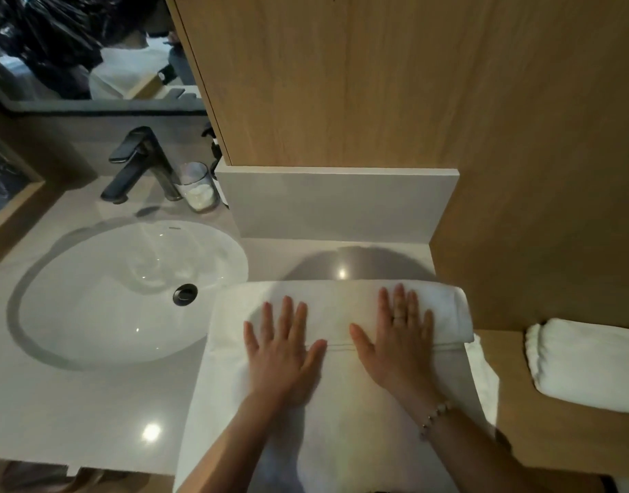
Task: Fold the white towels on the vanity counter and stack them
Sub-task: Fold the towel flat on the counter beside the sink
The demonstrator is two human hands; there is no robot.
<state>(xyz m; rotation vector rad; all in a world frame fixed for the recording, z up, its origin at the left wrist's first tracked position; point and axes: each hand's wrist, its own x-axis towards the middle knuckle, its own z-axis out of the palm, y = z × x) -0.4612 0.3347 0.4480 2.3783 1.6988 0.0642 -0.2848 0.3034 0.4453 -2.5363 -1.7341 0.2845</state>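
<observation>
Your left hand [282, 354] and right hand [398, 346] lie flat, fingers [287, 314] spread, pressing the large white terry towel [337, 304] on the grey stone bench [92, 403], lower centre of frame. Judged soft, limp and light; pinch it at the fold's corners. A second folded white towel [587, 364] lies at the right edge.

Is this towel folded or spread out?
Partly folded: the towel has its far end doubled over; left hand and right hand press it.
</observation>
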